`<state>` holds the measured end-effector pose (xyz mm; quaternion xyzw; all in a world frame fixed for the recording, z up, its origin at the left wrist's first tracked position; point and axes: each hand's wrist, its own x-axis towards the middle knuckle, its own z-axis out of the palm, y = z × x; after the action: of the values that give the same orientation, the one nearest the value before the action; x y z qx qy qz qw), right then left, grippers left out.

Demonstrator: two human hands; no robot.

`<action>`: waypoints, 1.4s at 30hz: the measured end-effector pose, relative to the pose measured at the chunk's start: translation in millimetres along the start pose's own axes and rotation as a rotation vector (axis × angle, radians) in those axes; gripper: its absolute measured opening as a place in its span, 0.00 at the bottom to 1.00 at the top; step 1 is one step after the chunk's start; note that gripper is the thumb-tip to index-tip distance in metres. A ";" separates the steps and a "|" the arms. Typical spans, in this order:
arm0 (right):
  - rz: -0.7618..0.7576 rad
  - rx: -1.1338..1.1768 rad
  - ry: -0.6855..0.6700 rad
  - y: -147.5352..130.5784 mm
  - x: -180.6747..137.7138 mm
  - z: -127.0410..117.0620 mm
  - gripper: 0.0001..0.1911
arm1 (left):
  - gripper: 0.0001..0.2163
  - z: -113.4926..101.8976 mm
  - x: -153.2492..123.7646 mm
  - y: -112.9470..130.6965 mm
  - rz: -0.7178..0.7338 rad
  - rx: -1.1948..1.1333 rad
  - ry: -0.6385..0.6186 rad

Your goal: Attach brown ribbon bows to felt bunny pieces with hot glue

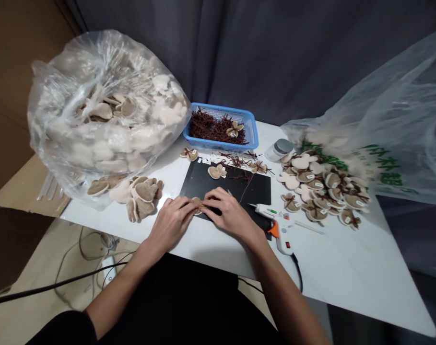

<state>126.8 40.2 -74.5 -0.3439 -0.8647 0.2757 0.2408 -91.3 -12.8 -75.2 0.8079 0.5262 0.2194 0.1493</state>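
My left hand (172, 220) and my right hand (227, 211) meet at the near edge of a black mat (253, 187) on the white table (347, 268). Both pinch one small beige and brown felt piece (197, 203), which peeks out between the fingertips. Two more felt pieces (216, 171) lie on the mat's far side among loose brown string bows (237, 163). A white glue gun (275, 220) with an orange trigger lies just right of my right hand.
A big clear bag of felt pieces (102, 115) stands at the left, with loose pieces (138, 194) spilled at its foot. A blue basket (252, 125) of brown bows sits behind. Finished pieces (322, 187), a small jar (279, 149) and another plastic bag (394, 124) fill the right.
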 end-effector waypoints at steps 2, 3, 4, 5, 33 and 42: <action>-0.004 0.001 0.016 0.8 -1.3 1.5 0.09 | 0.09 -1.8 1.2 -0.7 0.004 0.016 -0.013; -0.005 -0.005 0.022 0.7 -2.1 2.1 0.09 | 0.09 -2.5 1.4 -0.9 0.010 0.020 -0.016; -0.004 -0.010 0.033 0.2 -2.9 2.6 0.09 | 0.09 -3.1 1.6 -1.1 0.017 0.021 -0.014; -0.002 -0.013 0.050 -0.7 -3.8 3.0 0.09 | 0.09 -3.3 1.5 -1.2 0.023 0.020 -0.008; 0.236 0.046 0.061 -18.7 -2.4 0.5 0.10 | 0.08 -5.3 7.0 -2.9 0.063 0.041 -0.011; 0.044 -0.109 -0.020 -2.0 2.9 -2.9 0.08 | 0.10 -4.2 12.9 -8.8 0.099 0.028 0.021</action>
<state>125.8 41.9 -70.5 -0.3726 -0.8730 0.2370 0.2069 -95.9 2.6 -73.2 0.8325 0.4904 0.2276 0.1213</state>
